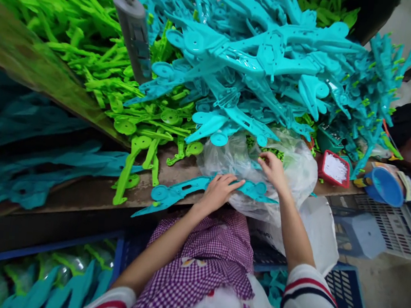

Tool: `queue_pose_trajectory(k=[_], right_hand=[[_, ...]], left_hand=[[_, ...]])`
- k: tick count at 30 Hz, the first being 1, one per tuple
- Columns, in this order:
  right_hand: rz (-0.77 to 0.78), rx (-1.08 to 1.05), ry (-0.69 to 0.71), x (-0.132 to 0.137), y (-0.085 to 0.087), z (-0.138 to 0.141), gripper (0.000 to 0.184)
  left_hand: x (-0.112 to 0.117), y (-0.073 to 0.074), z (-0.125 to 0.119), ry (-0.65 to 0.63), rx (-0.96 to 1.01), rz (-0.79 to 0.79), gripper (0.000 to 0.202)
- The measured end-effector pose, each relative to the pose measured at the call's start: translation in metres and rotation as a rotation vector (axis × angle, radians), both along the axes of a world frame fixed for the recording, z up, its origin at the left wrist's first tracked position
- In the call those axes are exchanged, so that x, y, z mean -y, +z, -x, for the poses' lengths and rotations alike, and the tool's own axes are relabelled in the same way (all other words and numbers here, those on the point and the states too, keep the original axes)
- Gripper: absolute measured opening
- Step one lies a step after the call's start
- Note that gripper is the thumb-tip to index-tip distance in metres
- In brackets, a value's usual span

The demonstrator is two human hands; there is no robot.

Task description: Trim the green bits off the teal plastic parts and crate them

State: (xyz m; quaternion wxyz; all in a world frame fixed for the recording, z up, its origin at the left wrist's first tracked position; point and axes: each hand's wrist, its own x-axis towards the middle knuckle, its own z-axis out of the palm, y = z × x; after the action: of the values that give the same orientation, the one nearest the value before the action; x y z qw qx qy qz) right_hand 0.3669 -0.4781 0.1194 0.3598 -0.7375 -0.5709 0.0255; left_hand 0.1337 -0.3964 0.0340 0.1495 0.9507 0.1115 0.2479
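A long blue plastic part (175, 193) lies along the front edge of the bench, with a small green piece near its left end. My left hand (219, 191) grips its middle from above, fingers curled over it and thumb pointing right. Over a clear plastic bag (301, 166) my right hand (272, 171) is closed in a pinch. A bit of green shows at its fingertips, apparently a small green plastic piece. Small green pieces (275, 154) lie in the bag just beyond that hand.
Heaped blue parts (271, 53) rise behind the bag, green parts (69, 17) to the left. A grey cylindrical tool (133, 31) hangs over them. On the right are a red basket (336, 168) of white pieces and a blue bowl (387, 187). Blue crates (120, 248) stand below.
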Motion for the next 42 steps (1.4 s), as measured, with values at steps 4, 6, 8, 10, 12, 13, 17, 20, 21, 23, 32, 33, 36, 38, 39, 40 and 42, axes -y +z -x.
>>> queue_pose_trajectory(k=[4, 6, 8, 10, 12, 13, 17, 20, 21, 23, 32, 33, 36, 38, 39, 40, 42], right_hand=[[-0.132, -0.368, -0.042, 0.059, -0.016, 0.018, 0.037], [-0.193, -0.502, -0.141, 0.088, -0.026, 0.027, 0.034], [-0.244, -0.534, -0.214, 0.108, -0.037, 0.033, 0.031], [-0.241, -0.462, -0.238, 0.116, -0.047, 0.036, 0.029], [-0.210, -0.341, -0.239, 0.114, -0.055, 0.035, 0.029], [-0.199, -0.283, -0.239, 0.111, -0.060, 0.033, 0.030], [-0.148, -0.213, -0.190, 0.105, -0.072, 0.023, 0.031], [-0.101, -0.218, -0.145, 0.106, -0.077, 0.020, 0.031], [-0.106, -0.222, -0.143, 0.107, -0.077, 0.019, 0.031], [-0.129, -0.232, -0.152, 0.108, -0.077, 0.019, 0.030], [-0.014, -0.027, -0.091, 0.107, -0.076, 0.022, 0.028], [-0.004, -0.013, -0.095, 0.108, -0.076, 0.022, 0.028], [0.001, -0.010, -0.119, 0.110, -0.079, 0.020, 0.029], [0.003, -0.004, -0.109, 0.109, -0.079, 0.019, 0.028], [0.009, 0.016, -0.091, 0.108, -0.078, 0.019, 0.027], [0.020, 0.048, -0.064, 0.107, -0.077, 0.019, 0.025], [0.064, 0.135, 0.000, 0.104, -0.075, 0.020, 0.024]], left_hand=[[0.004, 0.004, -0.009, 0.070, 0.001, 0.061, 0.043], [0.005, 0.006, -0.014, 0.092, 0.007, 0.081, 0.042], [0.006, 0.006, -0.016, 0.111, 0.021, 0.087, 0.040], [0.007, 0.005, -0.017, 0.129, 0.035, 0.086, 0.040], [0.008, 0.004, -0.018, 0.143, 0.046, 0.089, 0.040], [0.008, 0.003, -0.018, 0.145, 0.049, 0.091, 0.040], [0.007, 0.001, -0.019, 0.141, 0.048, 0.092, 0.041], [0.007, 0.001, -0.020, 0.143, 0.052, 0.094, 0.041], [0.007, 0.001, -0.020, 0.143, 0.056, 0.097, 0.041], [0.007, 0.001, -0.020, 0.142, 0.061, 0.103, 0.041], [0.008, 0.001, -0.021, 0.143, 0.058, 0.117, 0.042], [0.008, 0.001, -0.020, 0.140, 0.060, 0.120, 0.042], [0.008, 0.002, -0.020, 0.132, 0.061, 0.123, 0.042], [0.007, 0.002, -0.020, 0.129, 0.061, 0.123, 0.041], [0.007, 0.002, -0.020, 0.128, 0.061, 0.123, 0.041], [0.007, 0.002, -0.020, 0.126, 0.061, 0.122, 0.041], [0.007, 0.002, -0.020, 0.122, 0.059, 0.117, 0.041]])
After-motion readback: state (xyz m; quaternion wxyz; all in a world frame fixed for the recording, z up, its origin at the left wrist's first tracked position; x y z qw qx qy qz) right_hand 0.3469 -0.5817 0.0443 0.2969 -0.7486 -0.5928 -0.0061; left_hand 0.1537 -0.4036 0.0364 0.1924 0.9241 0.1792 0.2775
